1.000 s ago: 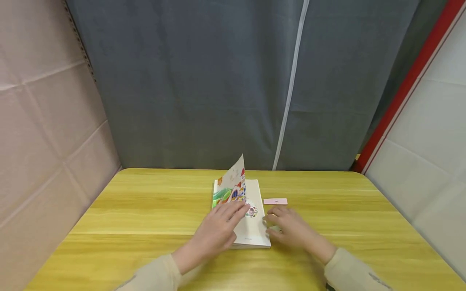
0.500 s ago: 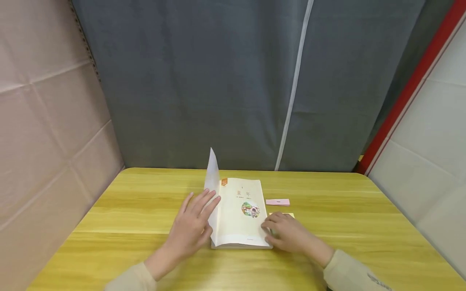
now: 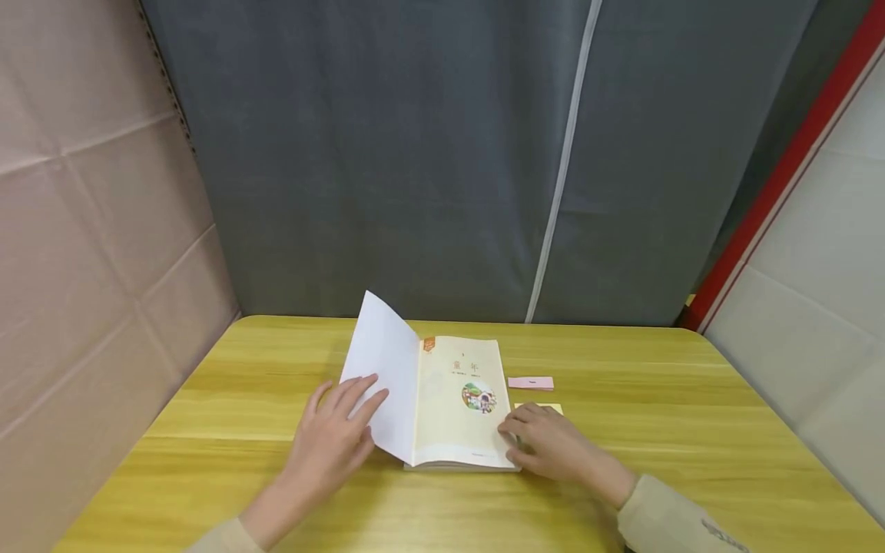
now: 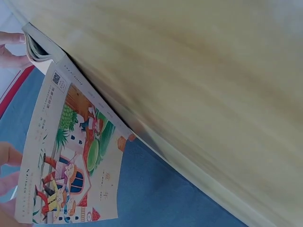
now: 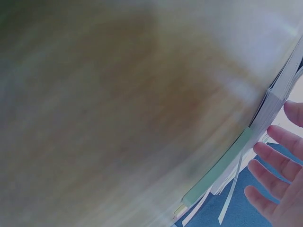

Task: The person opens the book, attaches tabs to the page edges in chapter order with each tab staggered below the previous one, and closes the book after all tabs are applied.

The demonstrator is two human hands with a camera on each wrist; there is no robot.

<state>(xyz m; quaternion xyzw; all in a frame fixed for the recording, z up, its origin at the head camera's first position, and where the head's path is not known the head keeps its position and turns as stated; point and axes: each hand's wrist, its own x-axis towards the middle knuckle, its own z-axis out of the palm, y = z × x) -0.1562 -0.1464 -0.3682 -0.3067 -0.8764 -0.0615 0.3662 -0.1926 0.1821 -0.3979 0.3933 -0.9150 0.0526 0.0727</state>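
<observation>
A paperback book (image 3: 449, 430) lies on the table, its front cover (image 3: 380, 369) raised and leaning left. The cream title page shows a round coloured picture. My left hand (image 3: 332, 434) has its fingers spread against the cover's white inner side. In the left wrist view the outside of the cover (image 4: 80, 151) carries a bright illustration, with my left fingers (image 4: 9, 175) at its edge. My right hand (image 3: 542, 438) rests at the book's right edge, fingertips on the page margin. In the right wrist view, its loosely bent fingers (image 5: 279, 163) are beside the page block (image 5: 267, 113).
Right of the book lie a pink slip (image 3: 531, 382) and a yellow slip (image 3: 549, 406), the latter partly behind my right hand. A green strip (image 5: 218, 170) shows in the right wrist view. A dark curtain (image 3: 387, 169) hangs behind the wooden table (image 3: 276, 361).
My left hand has moved left, swinging the cover over from the right and exposing the title page. My right hand has stayed almost in place at the book's right edge.
</observation>
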